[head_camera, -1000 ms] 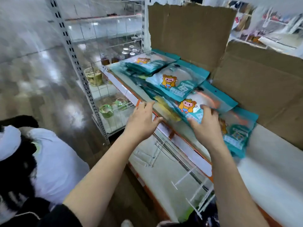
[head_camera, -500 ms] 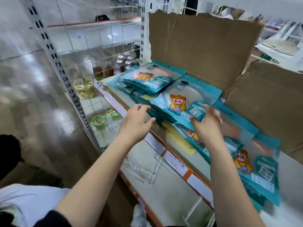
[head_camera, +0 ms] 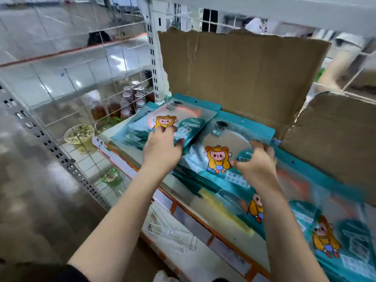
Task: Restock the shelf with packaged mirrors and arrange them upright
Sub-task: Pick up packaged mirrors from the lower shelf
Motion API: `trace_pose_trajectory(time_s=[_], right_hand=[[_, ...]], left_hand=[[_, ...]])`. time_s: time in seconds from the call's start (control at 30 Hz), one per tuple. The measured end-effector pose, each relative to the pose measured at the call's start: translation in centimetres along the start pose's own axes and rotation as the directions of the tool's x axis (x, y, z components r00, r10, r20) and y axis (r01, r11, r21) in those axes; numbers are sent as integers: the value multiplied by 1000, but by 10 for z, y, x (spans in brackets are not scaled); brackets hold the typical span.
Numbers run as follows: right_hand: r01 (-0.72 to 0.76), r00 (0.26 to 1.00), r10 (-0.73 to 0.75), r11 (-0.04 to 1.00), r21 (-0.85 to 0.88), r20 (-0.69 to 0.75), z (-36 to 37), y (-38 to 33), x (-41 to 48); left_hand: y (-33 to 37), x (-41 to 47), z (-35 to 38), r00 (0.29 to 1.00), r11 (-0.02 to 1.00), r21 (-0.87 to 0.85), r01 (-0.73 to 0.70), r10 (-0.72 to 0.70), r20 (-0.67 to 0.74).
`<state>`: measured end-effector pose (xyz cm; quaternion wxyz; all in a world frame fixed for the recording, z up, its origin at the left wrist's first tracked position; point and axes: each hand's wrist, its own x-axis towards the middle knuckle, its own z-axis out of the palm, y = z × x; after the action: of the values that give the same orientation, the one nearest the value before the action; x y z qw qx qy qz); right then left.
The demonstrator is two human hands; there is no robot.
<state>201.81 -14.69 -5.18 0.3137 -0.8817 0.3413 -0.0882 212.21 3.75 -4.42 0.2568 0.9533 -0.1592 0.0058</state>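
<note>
Several teal packaged mirrors with a cartoon figure lie flat in overlapping stacks along the shelf [head_camera: 203,220]. My left hand [head_camera: 162,149] rests fingers spread on the lower edge of the leftmost pack [head_camera: 179,119]. My right hand [head_camera: 256,165] grips the right side of the second pack [head_camera: 219,143], thumb on its front and fingers curled over its top. More packs [head_camera: 325,237] lie blurred at the right.
Brown cardboard [head_camera: 240,78] stands behind the packs as a back wall, with another sheet [head_camera: 335,135] at the right. To the left, a wire-grid shelf holds small jars [head_camera: 130,102] and glass bowls [head_camera: 79,133]. An orange-edged shelf front with price strips runs below my arms.
The view has closed in on the shelf. My left hand went forward onto the leftmost pack, and my right hand moved up to the second pack and gripped it.
</note>
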Motion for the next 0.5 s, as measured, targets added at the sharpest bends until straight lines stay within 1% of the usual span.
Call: trace_pose_trajectory(time_s=[0.07,0.13,0.2,0.27,0.33,0.43,0.5], right_hand=[[-46,999,46,999,-9,18,-2,-2,7],[-103,993,103,995,-2,51,-4,-1,12],[-164,984,162,986,20,72,-4,1,15],[-234,970,231,971,38,73,-5,3,17],[-262,964,259,964,51,51,-7,1,24],[-301,954,300,951,74,30,-7,-4,34],[-319,948,316,943,92,48,-5,-7,37]], left_hand=[[-2,20,-12,995,996,72,60,-53,-90],[-4,40,-21,991,991,109,73,-60,-122],[-5,60,-21,997,987,152,52,-43,-63],[-7,78,-13,999,979,203,16,-25,39],[-8,98,-4,993,972,236,4,-31,111],[-13,126,7,980,961,276,21,-74,183],[-19,136,12,976,967,254,15,-69,206]])
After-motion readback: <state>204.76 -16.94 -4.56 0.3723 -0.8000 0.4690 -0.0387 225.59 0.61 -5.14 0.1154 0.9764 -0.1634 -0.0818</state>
